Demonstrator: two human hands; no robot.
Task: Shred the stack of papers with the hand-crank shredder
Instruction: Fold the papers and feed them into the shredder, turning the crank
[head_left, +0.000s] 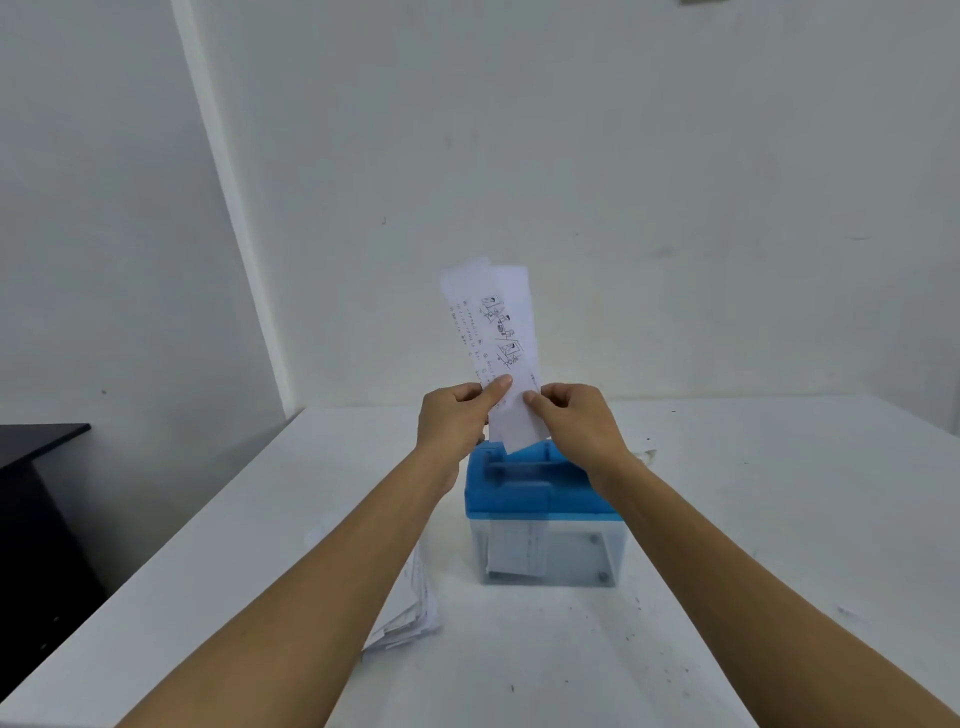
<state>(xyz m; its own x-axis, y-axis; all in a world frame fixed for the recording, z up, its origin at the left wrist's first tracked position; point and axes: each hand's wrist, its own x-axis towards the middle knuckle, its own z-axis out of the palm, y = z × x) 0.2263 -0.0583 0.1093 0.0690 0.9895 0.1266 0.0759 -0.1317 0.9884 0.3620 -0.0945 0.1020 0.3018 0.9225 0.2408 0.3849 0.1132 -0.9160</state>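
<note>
Head: left hand (457, 415), right hand (574, 415) pinch paper strips (498, 338).

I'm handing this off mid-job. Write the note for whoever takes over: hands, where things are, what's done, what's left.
Left hand and right hand: both pinch the printed paper, held upright over the shredder.
The paper's lower edge is at the shredder's blue top; whether it is in the slot is unclear.
Done: some paper already lies in the clear bin.
Left: feed this paper, crank it through, then work through the stack on the table, left of the shredder.
</note>
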